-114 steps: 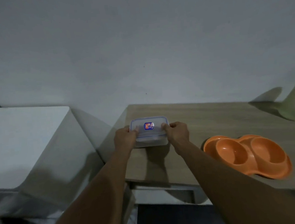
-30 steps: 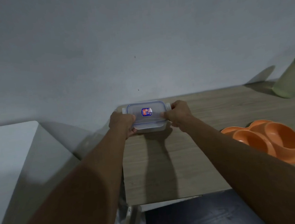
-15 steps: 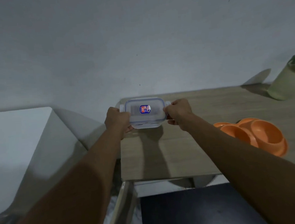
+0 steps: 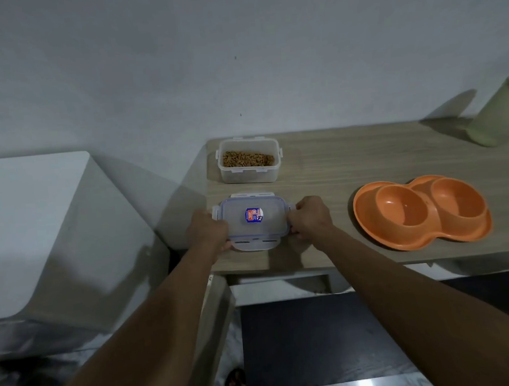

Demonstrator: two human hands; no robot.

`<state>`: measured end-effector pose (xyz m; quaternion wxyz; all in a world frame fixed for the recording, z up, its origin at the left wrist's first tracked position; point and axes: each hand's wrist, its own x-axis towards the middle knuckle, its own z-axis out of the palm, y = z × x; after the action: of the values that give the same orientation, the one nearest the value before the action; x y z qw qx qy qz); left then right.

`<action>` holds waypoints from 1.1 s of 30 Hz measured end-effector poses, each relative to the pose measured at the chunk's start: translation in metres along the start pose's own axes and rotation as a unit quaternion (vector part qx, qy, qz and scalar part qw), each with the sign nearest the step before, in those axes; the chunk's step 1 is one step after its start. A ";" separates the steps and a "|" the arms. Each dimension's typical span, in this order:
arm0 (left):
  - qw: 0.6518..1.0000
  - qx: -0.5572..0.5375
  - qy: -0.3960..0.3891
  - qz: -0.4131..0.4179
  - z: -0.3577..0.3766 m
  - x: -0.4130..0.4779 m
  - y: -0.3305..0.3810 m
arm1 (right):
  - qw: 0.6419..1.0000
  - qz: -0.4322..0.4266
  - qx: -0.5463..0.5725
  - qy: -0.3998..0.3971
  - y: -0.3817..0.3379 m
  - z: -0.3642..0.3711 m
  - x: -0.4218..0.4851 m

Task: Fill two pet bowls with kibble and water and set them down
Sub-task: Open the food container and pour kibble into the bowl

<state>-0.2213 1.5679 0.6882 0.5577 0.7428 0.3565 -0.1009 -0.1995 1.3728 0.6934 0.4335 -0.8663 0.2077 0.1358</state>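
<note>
So both hands are on the lid (image 4: 254, 220): left hand (image 4: 209, 233) curled round its left end, right hand (image 4: 310, 217) pinching the right end, holding it flat with the sticker facing up, low over the front edge of the worktop (image 4: 336, 162). Can't tell if it's actually touching the wood or just above it. Right behind the lid, near the wall, sits the kibble tub (image 4: 249, 175), lid-less, with a shallow layer of brown kibble (image 4: 248, 158) in the bottom, nowhere near full. Off to the right, well apart from the tub, is the orange double bowl (image 4: 370, 211), and both wells look totally bare, no food, no water. Far right corner there's a pale green jug (image 4: 497, 116), half cut off by the frame, no idea what's in it. So progress-wise I'd say it's early days: tub is opened, that's it. Pouring kibble, getting water in and setting the bowl down are all left to do.
</note>
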 end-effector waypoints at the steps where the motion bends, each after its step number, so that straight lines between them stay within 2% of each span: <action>1: 0.999 0.046 0.018 0.019 0.000 -0.002 0.000 | 1.000 -0.001 -0.008 -0.002 0.002 0.000 0.000; 4: 0.978 0.187 0.057 0.070 -0.004 -0.009 0.005 | 0.999 -0.016 -0.036 0.002 0.002 -0.002 0.000; 6: 0.961 0.255 0.056 0.088 -0.005 -0.009 0.007 | 0.998 -0.021 -0.054 0.004 0.000 -0.003 -0.002; 13: 0.915 0.370 0.046 0.153 -0.005 -0.005 0.016 | 0.987 -0.043 -0.152 0.005 -0.003 -0.006 0.001; 16: 0.919 0.371 0.029 0.127 -0.006 -0.002 0.019 | 0.987 -0.022 -0.158 0.002 -0.006 -0.006 0.003; 19: 0.924 0.370 -0.035 0.095 -0.013 0.005 0.025 | 0.984 0.000 -0.173 -0.032 -0.009 -0.013 0.009; 22: 0.928 0.354 -0.039 0.112 -0.015 0.013 0.041 | 0.986 -0.021 -0.167 0.003 -0.020 -0.022 0.015; 26: 0.959 0.216 0.045 0.178 -0.013 0.023 0.077 | 0.995 -0.083 -0.044 0.037 -0.049 -0.021 0.025; 31: 0.966 0.161 -0.012 0.203 0.004 0.038 0.100 | 0.996 -0.068 0.053 -0.017 -0.073 -0.001 0.040; 33: 0.969 0.148 0.004 0.198 0.006 0.047 0.102 | 0.995 -0.058 0.077 -0.011 -0.074 0.003 0.042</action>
<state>-0.1197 1.5697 0.7376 0.4489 0.8732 0.1862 -0.0372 -0.1274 1.4048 0.7258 0.5084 -0.8393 0.1625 0.1038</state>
